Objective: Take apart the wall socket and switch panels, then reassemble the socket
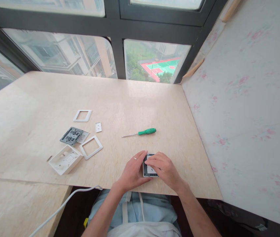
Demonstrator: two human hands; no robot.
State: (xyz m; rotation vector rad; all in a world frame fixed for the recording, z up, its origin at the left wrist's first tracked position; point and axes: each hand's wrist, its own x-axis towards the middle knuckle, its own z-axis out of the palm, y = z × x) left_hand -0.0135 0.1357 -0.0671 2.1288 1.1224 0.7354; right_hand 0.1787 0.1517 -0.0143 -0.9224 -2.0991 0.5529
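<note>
A wall socket [151,170] with a white centre plate and a dark grey frame, apparently seated in a white box, lies near the table's front edge. My left hand [134,171] is closed around its left side, thumb at the front and fingers at the back. Over the socket's face, my right hand [163,166] is bent with its fingertips pinched together near the left part of the frame. Whatever those fingertips hold, if anything, is hidden. Beyond both hands lies a screwdriver [147,131] with a green handle, its shaft pointing left.
On the left lie a white mounting box [67,163], a grey socket module [71,135], two white cover frames [88,115] and a small white insert [98,127]. A white cable [66,200] runs past the front edge. Windows and a papered wall [241,115] border the table [120,102].
</note>
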